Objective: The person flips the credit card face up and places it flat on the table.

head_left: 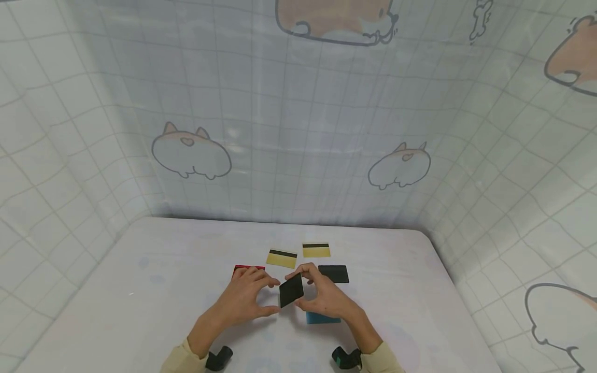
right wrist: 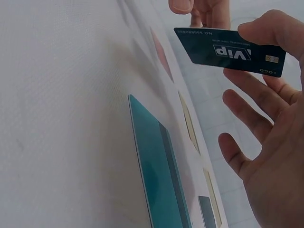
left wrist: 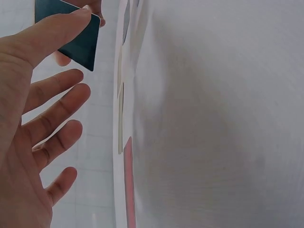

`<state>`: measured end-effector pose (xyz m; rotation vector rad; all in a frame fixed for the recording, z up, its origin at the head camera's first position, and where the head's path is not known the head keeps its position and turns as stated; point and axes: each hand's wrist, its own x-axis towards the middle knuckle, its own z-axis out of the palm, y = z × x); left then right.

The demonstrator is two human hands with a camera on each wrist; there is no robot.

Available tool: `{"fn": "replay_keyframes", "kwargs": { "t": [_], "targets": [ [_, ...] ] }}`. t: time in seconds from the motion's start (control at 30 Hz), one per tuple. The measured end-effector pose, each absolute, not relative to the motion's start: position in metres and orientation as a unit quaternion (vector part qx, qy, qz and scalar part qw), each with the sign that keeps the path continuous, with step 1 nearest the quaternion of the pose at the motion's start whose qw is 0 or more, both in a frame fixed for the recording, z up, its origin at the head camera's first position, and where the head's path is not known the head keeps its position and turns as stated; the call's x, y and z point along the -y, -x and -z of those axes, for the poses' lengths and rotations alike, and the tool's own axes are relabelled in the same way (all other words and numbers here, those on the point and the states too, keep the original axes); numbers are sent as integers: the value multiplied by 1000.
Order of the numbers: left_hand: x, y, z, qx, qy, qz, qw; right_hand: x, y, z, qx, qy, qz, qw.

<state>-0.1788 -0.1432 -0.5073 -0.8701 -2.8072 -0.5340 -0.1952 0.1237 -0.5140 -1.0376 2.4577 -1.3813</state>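
My right hand (head_left: 323, 296) pinches a dark green card (right wrist: 232, 51) between thumb and fingers, its far end tilted up off the table. White "Vip" lettering and a small chip show on its face in the right wrist view, upside down. From the head view the card's face looks plain black. My left hand (head_left: 244, 295) is close on the card's left side, thumb and index tips apart at its edge. In the left wrist view its thumb overlaps the card (left wrist: 80, 45), while the other fingers (left wrist: 57, 116) are spread and hold nothing.
Two yellow cards with black stripes (head_left: 282, 259) (head_left: 316, 251) lie farther back. A black card (head_left: 337, 274) lies right of my right hand, a blue card (head_left: 323, 318) below it. A red card (head_left: 249, 267) is partly hidden behind my left hand. A curtain (head_left: 298, 155) borders the white table (head_left: 140, 290).
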Motion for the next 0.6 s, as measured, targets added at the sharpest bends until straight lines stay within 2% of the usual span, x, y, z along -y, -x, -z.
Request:
{"fn": "replay_keyframes", "kwargs": {
  "t": [0.6],
  "targets": [
    [141, 173, 504, 939, 273, 191, 85, -129, 195, 514, -811, 351, 462, 66]
  ]
}}
